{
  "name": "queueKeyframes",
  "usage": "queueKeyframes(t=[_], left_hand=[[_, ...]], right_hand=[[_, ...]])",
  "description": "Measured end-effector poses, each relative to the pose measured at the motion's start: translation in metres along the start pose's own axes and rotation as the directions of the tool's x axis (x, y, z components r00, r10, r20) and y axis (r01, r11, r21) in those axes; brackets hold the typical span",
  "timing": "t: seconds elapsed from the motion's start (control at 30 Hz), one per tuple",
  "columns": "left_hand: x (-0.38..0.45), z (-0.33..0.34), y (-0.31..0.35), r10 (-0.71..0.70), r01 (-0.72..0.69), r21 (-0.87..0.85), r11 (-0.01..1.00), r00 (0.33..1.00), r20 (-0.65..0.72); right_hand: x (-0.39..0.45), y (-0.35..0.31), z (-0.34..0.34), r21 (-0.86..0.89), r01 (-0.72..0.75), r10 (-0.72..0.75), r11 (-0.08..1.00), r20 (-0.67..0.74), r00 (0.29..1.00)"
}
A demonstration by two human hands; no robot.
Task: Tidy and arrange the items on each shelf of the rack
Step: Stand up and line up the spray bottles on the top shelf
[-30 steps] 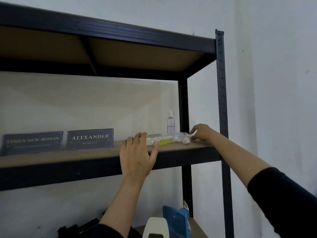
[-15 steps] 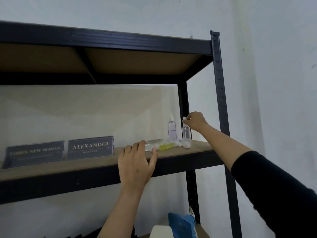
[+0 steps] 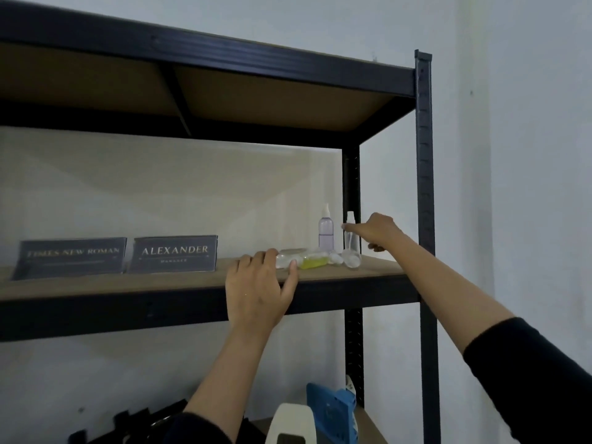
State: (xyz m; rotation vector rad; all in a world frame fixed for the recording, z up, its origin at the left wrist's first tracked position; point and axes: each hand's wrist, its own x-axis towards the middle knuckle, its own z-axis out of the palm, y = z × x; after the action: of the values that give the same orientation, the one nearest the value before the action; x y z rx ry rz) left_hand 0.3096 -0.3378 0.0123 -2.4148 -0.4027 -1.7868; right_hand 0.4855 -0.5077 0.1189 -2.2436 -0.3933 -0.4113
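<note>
Your right hand [image 3: 378, 230] pinches the clear bottle [image 3: 350, 241], standing it upright just beside the purple spray bottle [image 3: 325, 230] at the shelf's [image 3: 352, 273] right end. Your left hand [image 3: 259, 286] rests open on the shelf edge, fingers touching the lying bottles [image 3: 307, 260], which I judge are not yet stood up. The two nameplates [image 3: 174, 254] already stand side by side. The lower shelf looks untidied.

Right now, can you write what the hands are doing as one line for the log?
step: standing bottles up | right hand: on upright clear bottle | left hand: on shelf edge | lying: yellow bottle
</note>
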Motion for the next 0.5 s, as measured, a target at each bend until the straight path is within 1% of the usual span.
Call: queueKeyframes(t=[0.03, 0.07, 0.1, 0.13, 0.2, 0.33, 0.5], left_hand=[[0.000, 0.000, 0.000, 0.000, 0.000, 0.000, 1.000, 1.000, 0.000], [0.000, 0.000, 0.000, 0.001, -0.001, -0.002, 1.000, 1.000, 0.001], [0.000, -0.001, 0.000, 0.002, -0.002, -0.006, 1.000, 1.000, 0.000], [0.001, -0.001, 0.000, 0.004, -0.004, -0.009, 1.000, 1.000, -0.003], [0.001, -0.001, 0.000, 0.003, -0.003, -0.015, 1.000, 1.000, -0.011], [0.000, -0.002, 0.000, 0.002, -0.002, -0.005, 1.000, 1.000, -0.010], [0.001, -0.002, 0.000, 0.006, -0.006, 0.002, 1.000, 1.000, -0.009]], right_hand=[[-0.011, -0.004, -0.004, -0.041, -0.057, 0.062, 0.998, 0.128, 0.990], [-0.021, -0.006, -0.007, -0.103, -0.087, 0.110, 0.991, 0.246, 0.963], [-0.027, -0.007, -0.008, -0.173, -0.074, 0.128, 0.982, 0.323, 0.938], [-0.032, -0.007, -0.008, -0.226, -0.042, 0.122, 0.973, 0.354, 0.927], [-0.033, -0.005, -0.006, -0.255, 0.000, 0.092, 0.967, 0.345, 0.934], [-0.031, -0.003, -0.010, -0.201, -0.022, 0.080, 0.979, 0.285, 0.955], [-0.025, 0.003, -0.016, -0.114, 0.003, 0.011, 0.993, 0.119, 0.993]])
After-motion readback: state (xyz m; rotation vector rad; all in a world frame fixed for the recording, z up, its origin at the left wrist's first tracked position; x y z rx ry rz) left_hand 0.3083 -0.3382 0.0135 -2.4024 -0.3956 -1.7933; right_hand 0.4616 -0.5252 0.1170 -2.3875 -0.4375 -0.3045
